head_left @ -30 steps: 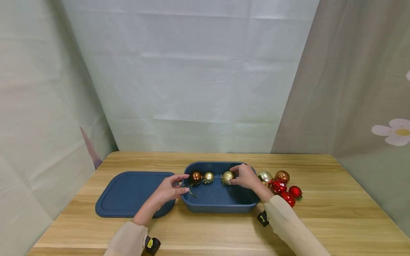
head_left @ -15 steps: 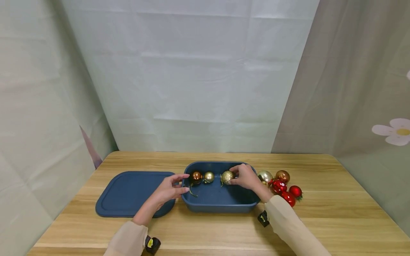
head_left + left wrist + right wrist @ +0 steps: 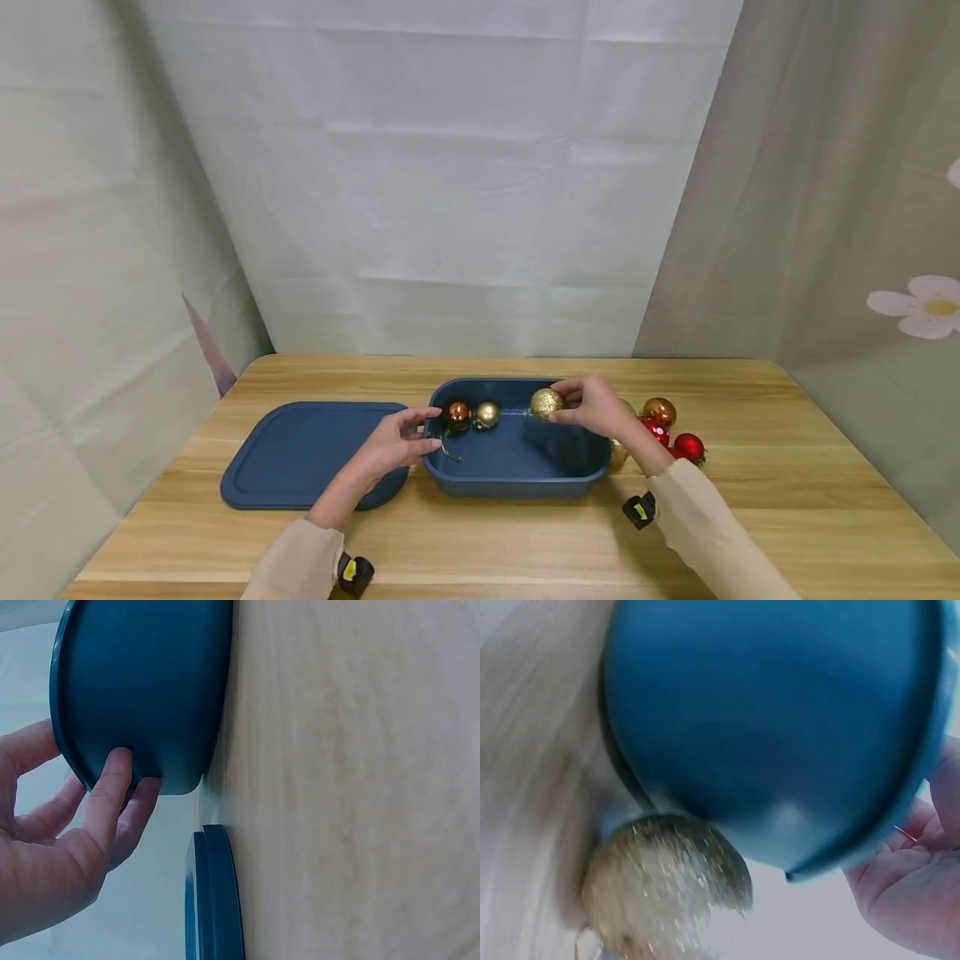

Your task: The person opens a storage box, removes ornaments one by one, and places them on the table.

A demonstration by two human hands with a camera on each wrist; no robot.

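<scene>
A: Lid (image 3: 311, 454) first, on the far left. It lies flat on the wooden table (image 3: 750, 500), just beside the blue tub (image 3: 517, 479). And the left hand (image 3: 390, 446)?

B: It holds the tub's left wall: thumb over the rim, fingers (image 3: 112, 787) curled under the lip, as the left wrist view shows. I'd judge it is only steadying the tub.

A: Inside, at the far left corner?

B: A copper bauble (image 3: 458, 413) and a smooth gold bauble (image 3: 487, 413), side by side on the floor of the tub.

A: Then the right hand (image 3: 596, 406).

B: Its fingertips pinch a glittery gold bauble (image 3: 546, 403), held above the tub's far right part and clear of the floor.

A: So which step is this?

B: Placing, I'd say. The bauble hangs over the tub but isn't down. The next move calls for lowering it onto the floor beside the other two and loosening the pinch gently so it doesn't roll.

A: Further right?

B: More baubles on the table beside the tub's right wall: another glittery gold one (image 3: 618, 454), a copper one (image 3: 660, 412) and a red bauble (image 3: 688, 447), partly hidden by the wrist.
</scene>
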